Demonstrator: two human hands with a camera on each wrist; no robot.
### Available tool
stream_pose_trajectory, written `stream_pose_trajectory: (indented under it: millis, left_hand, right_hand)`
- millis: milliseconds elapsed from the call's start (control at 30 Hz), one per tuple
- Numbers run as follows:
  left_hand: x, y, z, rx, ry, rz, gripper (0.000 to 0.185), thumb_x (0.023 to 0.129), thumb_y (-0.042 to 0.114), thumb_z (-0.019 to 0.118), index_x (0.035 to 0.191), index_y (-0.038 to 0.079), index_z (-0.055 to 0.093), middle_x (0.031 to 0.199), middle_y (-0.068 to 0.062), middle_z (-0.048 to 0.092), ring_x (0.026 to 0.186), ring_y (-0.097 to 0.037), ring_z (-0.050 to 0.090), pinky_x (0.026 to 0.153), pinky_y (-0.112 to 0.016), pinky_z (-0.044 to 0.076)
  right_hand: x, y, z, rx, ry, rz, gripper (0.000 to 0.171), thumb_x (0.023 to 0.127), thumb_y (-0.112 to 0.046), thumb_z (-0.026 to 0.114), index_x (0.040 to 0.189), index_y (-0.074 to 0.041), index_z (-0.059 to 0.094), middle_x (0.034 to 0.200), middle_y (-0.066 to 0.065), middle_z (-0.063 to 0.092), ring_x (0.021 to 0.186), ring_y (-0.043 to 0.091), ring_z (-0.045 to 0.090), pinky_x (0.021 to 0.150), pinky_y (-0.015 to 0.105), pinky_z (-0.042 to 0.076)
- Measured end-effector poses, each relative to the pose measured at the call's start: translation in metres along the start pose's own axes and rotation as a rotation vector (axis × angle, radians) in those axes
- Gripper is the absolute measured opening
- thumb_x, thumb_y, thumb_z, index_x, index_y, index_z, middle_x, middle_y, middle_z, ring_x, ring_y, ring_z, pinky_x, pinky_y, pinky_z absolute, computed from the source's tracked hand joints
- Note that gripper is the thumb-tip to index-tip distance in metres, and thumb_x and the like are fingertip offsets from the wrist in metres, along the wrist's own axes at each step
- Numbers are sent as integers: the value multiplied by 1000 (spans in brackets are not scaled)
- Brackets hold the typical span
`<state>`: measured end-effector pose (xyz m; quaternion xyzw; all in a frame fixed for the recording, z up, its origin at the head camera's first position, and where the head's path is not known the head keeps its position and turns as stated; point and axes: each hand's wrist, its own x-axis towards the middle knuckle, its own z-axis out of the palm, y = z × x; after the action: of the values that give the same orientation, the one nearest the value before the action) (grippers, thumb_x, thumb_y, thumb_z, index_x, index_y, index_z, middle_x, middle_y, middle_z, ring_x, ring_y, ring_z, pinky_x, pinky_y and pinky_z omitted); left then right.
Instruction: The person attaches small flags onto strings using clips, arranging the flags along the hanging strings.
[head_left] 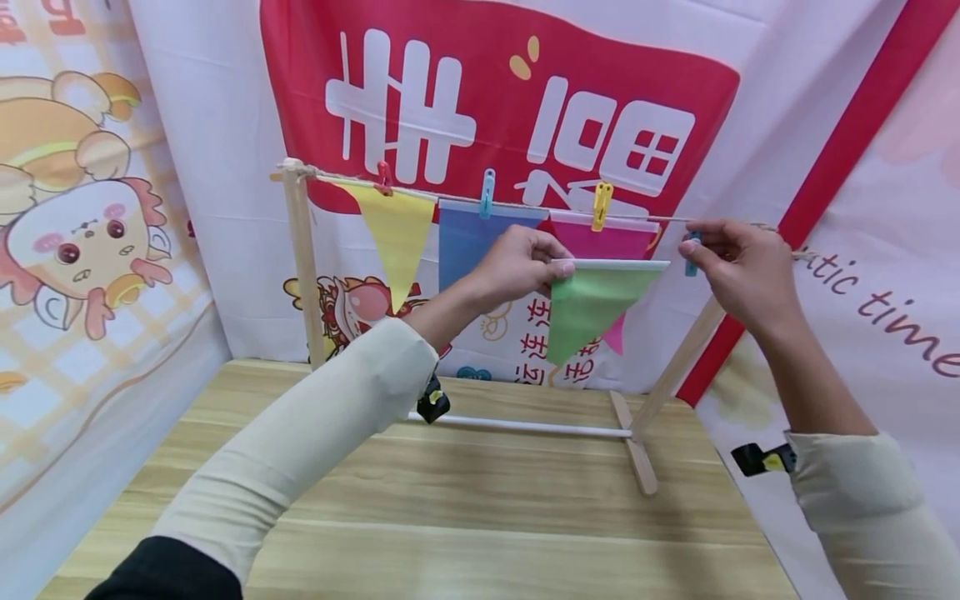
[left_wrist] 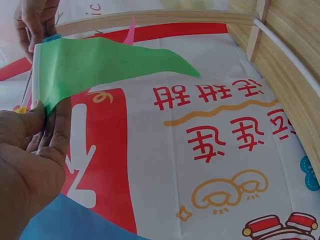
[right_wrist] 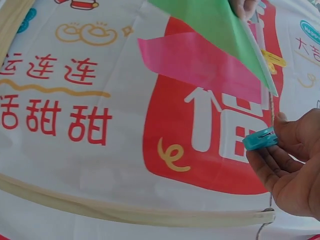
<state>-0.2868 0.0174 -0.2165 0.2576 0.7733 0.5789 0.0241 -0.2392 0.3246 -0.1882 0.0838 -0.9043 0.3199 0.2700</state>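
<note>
- The wooden rack (head_left: pixel 303 267) stands at the table's (head_left: pixel 465 517) far edge, its string (head_left: pixel 525 206) carrying yellow, blue and pink flags.
- The green flag (head_left: pixel 592 300) hangs just under the string, near its right end.
- The left hand (head_left: pixel 517 267) pinches the green flag's top-left corner, fingers together.
- The right hand (head_left: pixel 738 267) has its fingertips clamped on a blue clip (head_left: pixel 692 252) at the string.

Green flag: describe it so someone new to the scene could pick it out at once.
Find the wooden rack on the table, with a string across its top. Three flags hang pegged there: yellow, blue, pink. The green flag alone has no peg; the left hand pinches its white top edge just below the string, in front of pink.
</note>
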Motion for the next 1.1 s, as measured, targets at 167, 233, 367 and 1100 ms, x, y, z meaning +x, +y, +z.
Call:
stream_pose_trajectory:
  millis: [167, 233, 367, 1100]
  left_hand:
    - [3, 4, 5, -1, 9, -16, 24, 106, 16, 81, 125, 0, 81, 116, -17, 85, 96, -27, 85, 84, -35, 72]
    - [4, 7, 6, -3, 16, -10, 25, 104, 17, 83, 123, 0, 82, 112, -16, 86, 93, -27, 86, 82, -35, 72]
    - [6, 11, 11, -27, 25, -1, 25, 100, 18, 88, 117, -1, 84, 105, -15, 87, 88, -28, 87, 79, -39, 73]
    - [16, 33, 45, 13, 7, -22, 23, 107, 16, 78, 125, 0, 81, 122, -14, 83, 99, -21, 81, 86, -26, 69]
  right_hand:
    - [4, -10, -8, 7, 28, 3, 55, 108, -44, 76, 155, -16, 70, 143, 16, 76, 100, -8, 67, 82, 2, 54]
    - [6, -14, -10, 5, 40, 2, 54, 108, -45, 76, 155, -17, 70, 143, 16, 76, 101, -8, 67, 83, 2, 53]
    - [12, -21, -12, -3, 51, 6, 55, 108, -47, 76, 155, -19, 70, 144, 14, 75, 102, -8, 67, 84, 2, 53]
    - [34, -47, -10, 43, 32, -22, 53, 107, -47, 76, 153, -22, 72, 147, 9, 76, 108, -2, 70, 101, 18, 63]
